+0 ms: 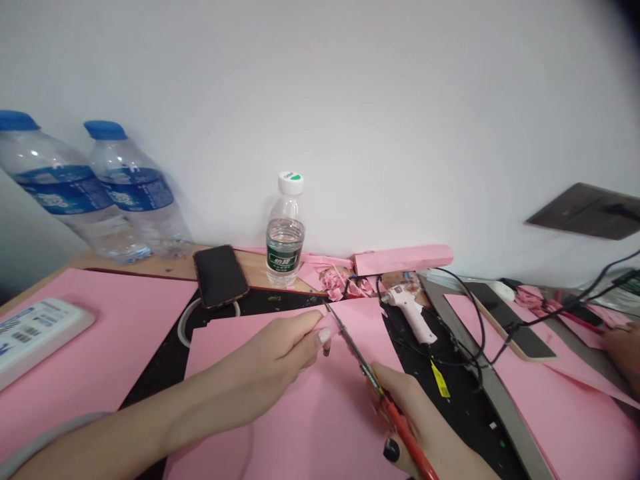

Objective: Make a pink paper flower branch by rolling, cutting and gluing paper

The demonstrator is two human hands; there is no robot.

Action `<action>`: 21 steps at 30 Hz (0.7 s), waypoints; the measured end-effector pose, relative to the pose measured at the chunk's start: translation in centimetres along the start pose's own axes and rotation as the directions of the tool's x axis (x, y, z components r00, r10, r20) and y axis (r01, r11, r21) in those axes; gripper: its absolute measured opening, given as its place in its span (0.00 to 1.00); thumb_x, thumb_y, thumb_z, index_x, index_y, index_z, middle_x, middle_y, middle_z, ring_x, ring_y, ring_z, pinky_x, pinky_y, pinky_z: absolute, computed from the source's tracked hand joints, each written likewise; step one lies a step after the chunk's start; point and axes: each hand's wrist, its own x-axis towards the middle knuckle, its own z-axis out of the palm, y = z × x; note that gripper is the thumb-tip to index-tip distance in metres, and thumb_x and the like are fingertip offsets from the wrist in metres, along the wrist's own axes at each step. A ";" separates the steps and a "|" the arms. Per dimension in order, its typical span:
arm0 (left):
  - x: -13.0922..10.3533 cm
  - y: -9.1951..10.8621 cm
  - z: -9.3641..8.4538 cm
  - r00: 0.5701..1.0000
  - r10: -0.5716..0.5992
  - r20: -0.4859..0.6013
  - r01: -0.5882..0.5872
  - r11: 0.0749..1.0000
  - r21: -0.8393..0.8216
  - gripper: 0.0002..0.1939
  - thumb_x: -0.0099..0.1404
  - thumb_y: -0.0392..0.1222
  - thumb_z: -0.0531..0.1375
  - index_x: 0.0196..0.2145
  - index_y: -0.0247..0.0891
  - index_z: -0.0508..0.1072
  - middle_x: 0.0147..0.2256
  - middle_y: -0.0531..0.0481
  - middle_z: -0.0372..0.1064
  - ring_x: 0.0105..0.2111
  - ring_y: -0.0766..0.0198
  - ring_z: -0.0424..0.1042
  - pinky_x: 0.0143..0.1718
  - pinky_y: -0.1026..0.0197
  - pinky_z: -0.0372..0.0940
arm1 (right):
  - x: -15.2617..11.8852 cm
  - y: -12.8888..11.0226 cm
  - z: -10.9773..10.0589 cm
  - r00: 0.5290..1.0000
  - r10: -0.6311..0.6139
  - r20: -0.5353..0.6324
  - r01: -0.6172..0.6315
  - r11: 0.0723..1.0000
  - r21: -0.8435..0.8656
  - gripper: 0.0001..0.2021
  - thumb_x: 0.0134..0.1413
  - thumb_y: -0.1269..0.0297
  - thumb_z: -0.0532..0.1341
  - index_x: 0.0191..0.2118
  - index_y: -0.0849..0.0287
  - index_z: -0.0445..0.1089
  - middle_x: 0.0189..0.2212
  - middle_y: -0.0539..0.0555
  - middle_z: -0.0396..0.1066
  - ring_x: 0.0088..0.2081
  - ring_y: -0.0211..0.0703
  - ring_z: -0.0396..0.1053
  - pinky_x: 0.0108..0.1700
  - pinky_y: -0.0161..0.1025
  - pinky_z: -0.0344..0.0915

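Note:
Near the middle, my left hand (295, 343) pinches a small piece of pink paper (331, 321) between thumb and fingers. My right hand (410, 413) is wrapped round the red handles of a pair of scissors (367, 373). The blades point up and left, with their tips right beside the pink piece; whether they touch it I cannot tell. Beneath both hands lies a large pink sheet (300, 420) on a black mat (150, 380).
Behind stand a small water bottle (285, 240) and two large bottles (135, 187). A phone (220, 275), crumpled pink scraps (336, 281), a glue gun (413, 313) with black cords and a white box (40, 337) lie around. Another person's hand (623, 347) shows at right.

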 end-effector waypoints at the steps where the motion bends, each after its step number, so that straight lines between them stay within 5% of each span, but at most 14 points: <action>1: 0.0 -0.1 0.0 1.000 0.006 -0.009 -0.007 1.000 -0.005 0.16 0.72 0.50 0.43 0.31 0.40 0.59 0.27 0.58 0.52 0.26 0.68 0.53 0.27 0.65 0.52 | 0.0 -0.1 -0.1 1.000 0.004 0.008 -0.003 1.000 -0.009 0.21 0.46 0.43 0.62 0.33 0.58 0.63 0.28 0.49 0.59 0.28 0.38 0.55 0.29 0.34 0.59; 12: 0.2 -0.4 0.3 1.000 -0.014 0.012 0.016 0.988 -0.155 0.17 0.71 0.50 0.45 0.27 0.41 0.56 0.23 0.60 0.48 0.22 0.69 0.47 0.22 0.66 0.48 | 1.3 -0.5 0.2 0.996 -0.083 0.017 0.083 0.996 -0.031 0.31 0.42 0.28 0.52 0.28 0.56 0.57 0.21 0.44 0.47 0.23 0.36 0.46 0.23 0.34 0.46; 21: 0.8 -2.1 0.6 0.998 -0.030 0.050 0.045 0.943 -0.329 0.19 0.70 0.54 0.46 0.26 0.40 0.57 0.22 0.60 0.49 0.21 0.69 0.48 0.19 0.66 0.46 | 1.5 0.5 1.1 0.995 -0.066 0.076 0.065 0.998 0.021 0.32 0.43 0.26 0.48 0.25 0.55 0.48 0.19 0.42 0.39 0.22 0.33 0.38 0.22 0.36 0.36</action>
